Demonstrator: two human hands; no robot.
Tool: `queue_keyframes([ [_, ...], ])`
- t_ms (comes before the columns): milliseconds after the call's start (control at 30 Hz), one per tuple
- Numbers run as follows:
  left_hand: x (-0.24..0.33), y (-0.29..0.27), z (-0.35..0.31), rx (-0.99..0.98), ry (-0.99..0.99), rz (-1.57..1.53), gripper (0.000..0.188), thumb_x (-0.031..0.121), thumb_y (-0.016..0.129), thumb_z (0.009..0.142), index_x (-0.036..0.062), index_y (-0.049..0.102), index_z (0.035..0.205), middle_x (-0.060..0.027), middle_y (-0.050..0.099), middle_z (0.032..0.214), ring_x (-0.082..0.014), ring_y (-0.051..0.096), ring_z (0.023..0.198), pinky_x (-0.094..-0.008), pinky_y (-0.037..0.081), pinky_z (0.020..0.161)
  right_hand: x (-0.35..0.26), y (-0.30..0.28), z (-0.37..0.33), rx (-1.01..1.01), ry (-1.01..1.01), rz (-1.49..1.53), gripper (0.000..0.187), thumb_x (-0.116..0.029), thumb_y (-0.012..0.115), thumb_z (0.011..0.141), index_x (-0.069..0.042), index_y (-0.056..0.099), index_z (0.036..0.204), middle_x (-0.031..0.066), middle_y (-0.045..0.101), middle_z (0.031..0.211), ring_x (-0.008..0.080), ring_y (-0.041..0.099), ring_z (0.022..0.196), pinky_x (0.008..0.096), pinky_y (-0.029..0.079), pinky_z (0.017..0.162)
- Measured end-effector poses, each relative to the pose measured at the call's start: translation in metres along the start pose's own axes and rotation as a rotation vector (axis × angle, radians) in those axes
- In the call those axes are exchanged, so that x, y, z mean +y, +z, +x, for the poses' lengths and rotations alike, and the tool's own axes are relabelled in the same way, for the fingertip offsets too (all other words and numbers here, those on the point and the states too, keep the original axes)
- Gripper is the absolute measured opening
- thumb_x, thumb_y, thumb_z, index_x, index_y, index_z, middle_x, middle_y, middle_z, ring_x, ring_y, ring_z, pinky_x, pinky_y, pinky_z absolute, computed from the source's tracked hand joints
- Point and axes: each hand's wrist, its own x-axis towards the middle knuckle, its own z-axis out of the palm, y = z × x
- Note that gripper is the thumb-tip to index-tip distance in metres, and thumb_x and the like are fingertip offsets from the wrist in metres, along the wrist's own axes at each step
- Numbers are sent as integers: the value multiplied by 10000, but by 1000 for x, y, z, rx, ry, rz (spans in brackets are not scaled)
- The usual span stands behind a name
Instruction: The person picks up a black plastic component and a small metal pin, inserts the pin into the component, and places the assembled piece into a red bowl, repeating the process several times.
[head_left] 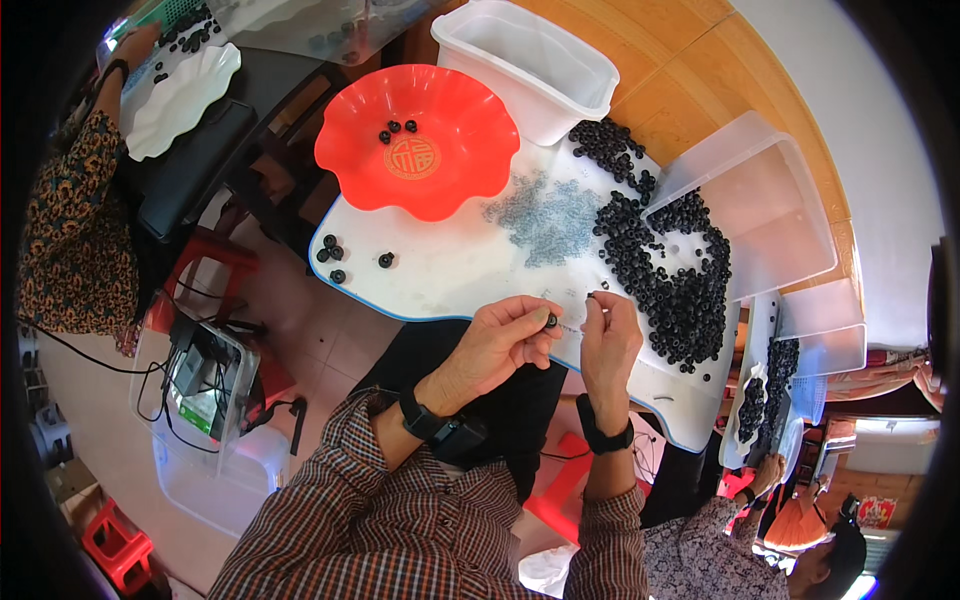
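Note:
My left hand [500, 345] pinches a small black round part [551, 320] between thumb and fingers, above the near edge of the white table [440, 285]. Close beside it on the right, my right hand [612, 345] has thumb and forefinger pressed together; a tiny dark bit shows at the tips, too small to name. To the right of it spreads a large heap of black round parts [685, 310]. Small clear pieces [548, 215] lie scattered beyond my hands. At the table's left end sit several finished-looking black parts [330, 250], with a single one [386, 260] apart from them.
A red wavy-rimmed bowl [450, 180] holds several black parts. Behind it stands a white tub [570, 105]; a clear plastic bin [800, 210] tilts at the right. Two other people work nearby, one sleeve [80, 230] at far left, one person [720, 560] at lower right.

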Motion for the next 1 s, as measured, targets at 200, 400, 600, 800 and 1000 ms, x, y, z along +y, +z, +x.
queue_keyframes([
  [200, -7, -1, 2, 11, 34, 115, 281, 129, 512, 996, -41, 593, 1205, -94, 653, 941, -102, 631, 703, -262, 578, 646, -33, -14, -13, -151, 164, 326, 99, 1, 632, 878, 37, 621, 969, 103, 668, 818, 162, 679, 680, 258, 531, 607],
  [400, -8, 2, 1, 30, 19, 146, 273, 132, 515, 996, -31, 605, 1196, -90, 651, 945, -102, 629, 697, -264, 577, 642, -19, -13, -17, -137, 226, 569, 126, 2, 652, 873, 31, 637, 995, 74, 670, 855, 106, 657, 756, 225, 514, 658],
  [600, -9, 1, 1, 34, 16, 144, 272, 133, 524, 992, -29, 607, 1194, -93, 649, 953, -101, 627, 693, -264, 576, 638, -23, -11, -18, -151, 278, 618, 151, 2, 651, 880, 18, 645, 1030, 50, 661, 888, 72, 595, 777, 218, 493, 693],
  [800, -7, 2, 0, 40, 14, 130, 273, 132, 528, 990, -32, 607, 1193, -89, 649, 953, -99, 624, 694, -264, 577, 639, -26, -10, -16, -146, 324, 652, 156, -7, 629, 901, 33, 632, 1053, 53, 663, 887, 83, 599, 775, 220, 494, 706],
  [1000, -6, 2, 1, 36, 14, 63, 270, 129, 510, 997, -37, 599, 1190, -95, 648, 945, -105, 627, 689, -256, 570, 628, -32, -11, -17, -125, 353, 760, 139, 17, 610, 901, 18, 642, 1036, 49, 646, 913, 88, 596, 774, 217, 481, 698],
])
